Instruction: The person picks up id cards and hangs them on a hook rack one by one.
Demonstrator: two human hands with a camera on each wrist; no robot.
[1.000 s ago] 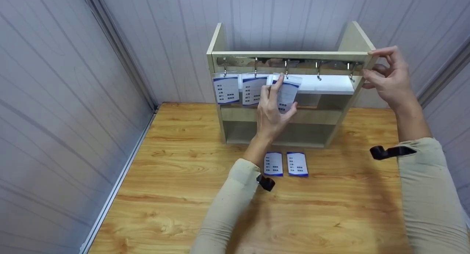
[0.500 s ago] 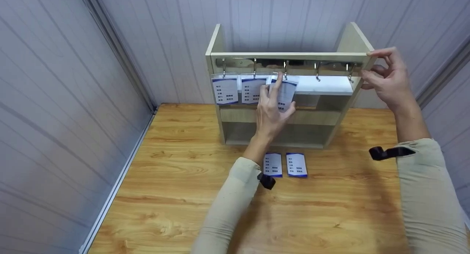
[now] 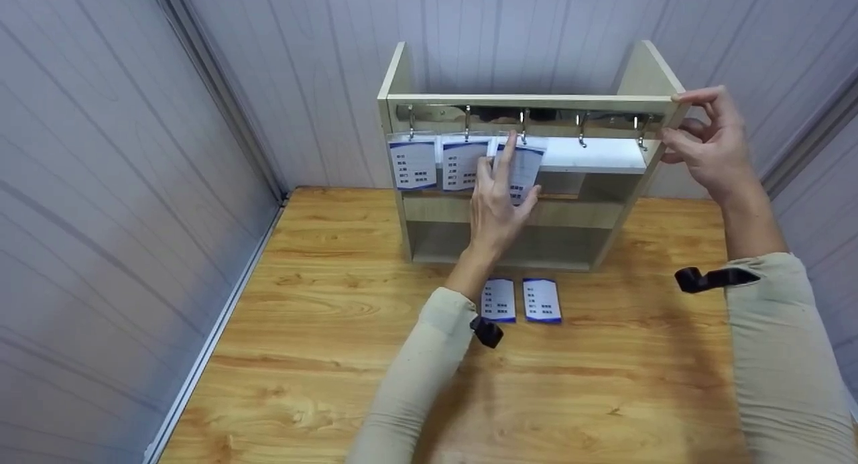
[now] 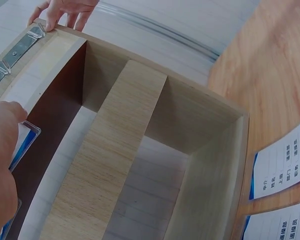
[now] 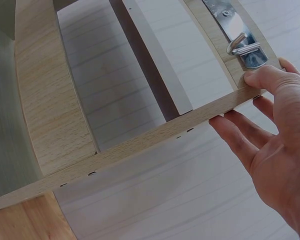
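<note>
My left hand [image 3: 495,208] holds a clear-sleeved ID badge [image 3: 526,169] with blue trim at the third hook [image 3: 523,121] of a metal hook strip. Its index finger lies along the badge's upper left and the thumb is at the right edge; the badge tilts slightly. Two more ID badges, the far-left badge [image 3: 412,163] and its neighbour [image 3: 461,162], hang on the first two hooks. My right hand [image 3: 714,139] grips the upper right side of a small wooden shelf [image 3: 596,214]; in the right wrist view the thumb [image 5: 270,79] presses the front edge beside the strip's end.
Two loose ID badges, a left one [image 3: 499,302] and a right one [image 3: 542,301], lie on the wood-grain surface [image 3: 590,383] before the shelf. The fourth hook [image 3: 582,129] and the rightmost hook [image 3: 641,132] carry nothing. Pale panelled walls [image 3: 322,68] stand behind and beside.
The left thumb and fingers have shifted very slightly against the badge at the third hook. The right hand keeps its grip on the shelf's side, and the other badges stay put.
</note>
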